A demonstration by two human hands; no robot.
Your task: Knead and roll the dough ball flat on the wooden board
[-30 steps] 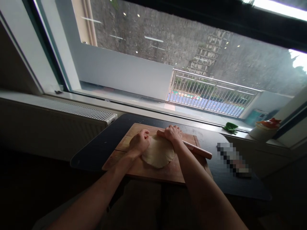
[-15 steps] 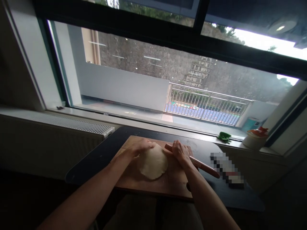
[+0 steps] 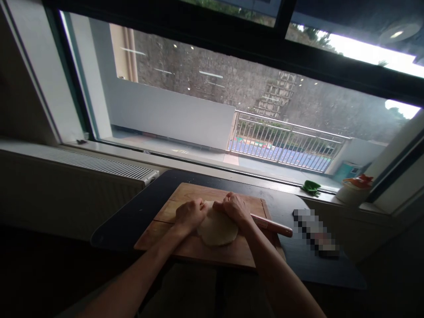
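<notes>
A flat, roughly round sheet of dough (image 3: 217,229) lies on a wooden cutting board (image 3: 185,192). At its upper left edge is my left hand (image 3: 191,214), its fingers curled closed on the dough's rim; the fingertips are partly hidden. My right hand (image 3: 236,206) is wrapped round a wooden rolling pin (image 3: 273,226). The pin's left end rests over the far edge of the dough, while its right end reaches past the board's right side.
The board lies on a dark table (image 3: 159,183) by a window. Right of it is a pixelated, blurred-out object (image 3: 316,234). On the sill stand a green item (image 3: 310,187) and a white pot (image 3: 353,193) with an orange top. A radiator (image 3: 115,170) is at the left.
My right hand has brought the rolling pin left onto the dough's far edge. My left hand's fingers have curled in. The dough sits slightly further right in view.
</notes>
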